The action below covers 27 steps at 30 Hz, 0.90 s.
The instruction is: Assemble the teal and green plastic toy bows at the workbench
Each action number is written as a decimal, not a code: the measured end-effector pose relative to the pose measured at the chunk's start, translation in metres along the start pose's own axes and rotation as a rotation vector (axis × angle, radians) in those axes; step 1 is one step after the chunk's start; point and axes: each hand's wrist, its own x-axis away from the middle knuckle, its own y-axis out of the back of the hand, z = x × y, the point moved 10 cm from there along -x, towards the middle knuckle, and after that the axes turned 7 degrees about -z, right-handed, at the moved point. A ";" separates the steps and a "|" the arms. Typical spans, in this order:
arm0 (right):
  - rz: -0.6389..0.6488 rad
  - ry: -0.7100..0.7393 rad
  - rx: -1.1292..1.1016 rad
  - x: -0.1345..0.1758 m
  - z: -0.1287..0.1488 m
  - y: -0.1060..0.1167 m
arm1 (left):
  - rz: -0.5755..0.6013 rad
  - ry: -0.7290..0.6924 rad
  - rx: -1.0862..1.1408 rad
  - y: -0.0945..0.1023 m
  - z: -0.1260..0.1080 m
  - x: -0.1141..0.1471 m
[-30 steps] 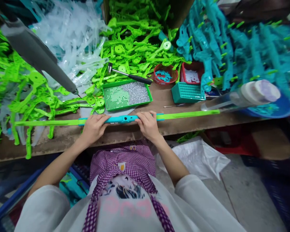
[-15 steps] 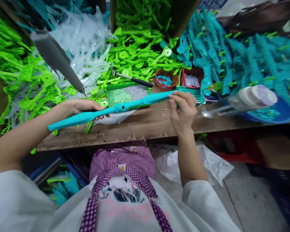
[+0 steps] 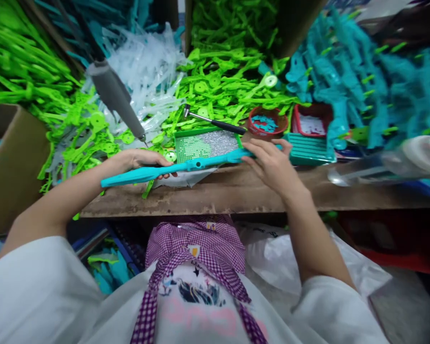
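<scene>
A long turquoise plastic part (image 3: 197, 165) with a small round hole near its middle spans between my hands, just above the table edge. My left hand (image 3: 146, 160) is closed around it left of the hole, thumb on top and fingertips showing below. At the right end, the fingers of my right hand (image 3: 272, 165) are closed on the part and cover some of it. Behind it sits a green perforated tray (image 3: 188, 148) with small silvery pieces, probably screws. A grey electric screwdriver (image 3: 120, 100) hangs tip down above my left hand.
A hammer (image 3: 215, 123) lies behind the tray. Right of it stand a red round basket (image 3: 251, 126), a red box (image 3: 296, 125) and a teal basket (image 3: 308, 150). Bright green parts (image 3: 222, 91), clear parts (image 3: 143, 67) and turquoise parts (image 3: 344, 81) are heaped behind. A clear bottle (image 3: 380, 165) is at right.
My right hand has shifted inward along the turquoise part and now covers more of its right end. The left hand keeps its hold. The camera view has swung left.
</scene>
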 end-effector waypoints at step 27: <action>-0.063 0.060 -0.006 -0.004 -0.019 0.008 | -0.748 -0.104 -0.567 0.035 -0.026 0.144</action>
